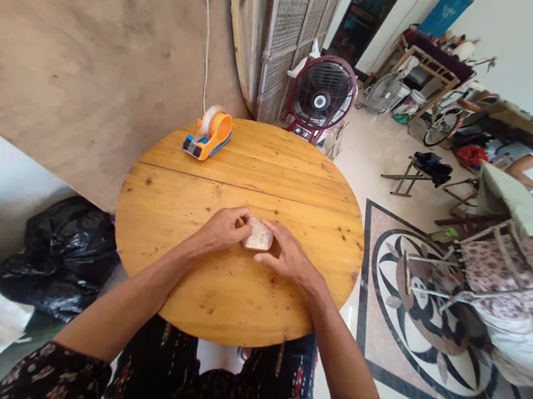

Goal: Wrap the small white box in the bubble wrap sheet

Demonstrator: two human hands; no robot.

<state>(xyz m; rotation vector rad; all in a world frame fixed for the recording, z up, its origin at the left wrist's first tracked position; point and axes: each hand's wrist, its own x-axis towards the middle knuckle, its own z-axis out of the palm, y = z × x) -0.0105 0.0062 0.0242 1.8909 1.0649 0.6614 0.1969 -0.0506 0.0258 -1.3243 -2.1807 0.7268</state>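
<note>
A small, flat, pale pinkish pack with a shiny, see-through surface sits between my hands over the wooden table. Its contents and markings are too small to make out. At the pack's left edge, my left hand is closed, thumb and fingertips pinched against it. From the right, my right hand curls round the pack, with the fingers along its far side and the thumb near its front corner. Farther back on the table stands an orange and blue tape dispenser with a roll of clear tape, apart from both hands.
The round wooden table stands before my lap. Beyond its far edge is a dark red fan. A black plastic bag lies at the left. On the right, a person sits at another table, near a folding stool.
</note>
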